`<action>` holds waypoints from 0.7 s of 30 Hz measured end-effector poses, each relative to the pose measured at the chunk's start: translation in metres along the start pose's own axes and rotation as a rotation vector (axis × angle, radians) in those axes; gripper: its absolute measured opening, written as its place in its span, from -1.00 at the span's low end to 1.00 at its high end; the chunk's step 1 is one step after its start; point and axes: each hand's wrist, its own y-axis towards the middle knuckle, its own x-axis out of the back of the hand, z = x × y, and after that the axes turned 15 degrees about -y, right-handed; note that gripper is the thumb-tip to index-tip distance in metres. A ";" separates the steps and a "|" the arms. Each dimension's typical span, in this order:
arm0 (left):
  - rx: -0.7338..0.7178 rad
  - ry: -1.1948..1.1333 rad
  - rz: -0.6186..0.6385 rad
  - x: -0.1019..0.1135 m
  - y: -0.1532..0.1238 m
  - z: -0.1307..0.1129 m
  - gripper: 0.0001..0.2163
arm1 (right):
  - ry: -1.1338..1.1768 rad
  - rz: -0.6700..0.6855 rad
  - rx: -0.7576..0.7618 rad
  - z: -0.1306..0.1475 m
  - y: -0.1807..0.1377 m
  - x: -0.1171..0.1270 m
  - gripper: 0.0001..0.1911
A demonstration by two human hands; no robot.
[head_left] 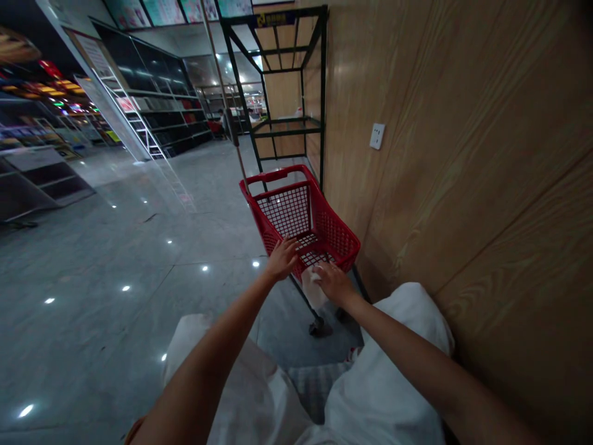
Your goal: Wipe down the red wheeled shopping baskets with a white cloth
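A red plastic shopping cart (336, 232) with a lattice basket stands right in front of me. My left hand (283, 258) is at the basket's near left edge, fingers stretched out; whether it touches the rim I cannot tell. In my right hand (334, 283), closed at the near rim, is a thin white cloth or tissue (315, 290) that hangs down outside the basket. The part of it under the fingers is hidden. The basket's lattice floor shows between my two hands.
A wood-panelled wall (445, 154) with a socket (377, 136) runs close on the right. Behind the cart rises a dark metal rack (287, 131). A pole (222, 80) leans upward at the cart's left. Further back are a ladder (134, 117) and shelves (171, 111).
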 end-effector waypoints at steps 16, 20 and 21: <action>-0.038 -0.069 -0.125 -0.085 0.041 -0.018 -0.69 | -0.161 0.014 0.222 -0.097 0.027 -0.027 -0.65; -0.037 -0.121 -0.090 -0.074 0.038 -0.014 -0.68 | -0.138 0.034 0.219 -0.148 0.029 -0.022 -0.75; -0.040 -0.128 -0.095 -0.074 0.036 -0.013 -0.67 | -0.132 0.027 0.208 -0.151 0.029 -0.021 -0.76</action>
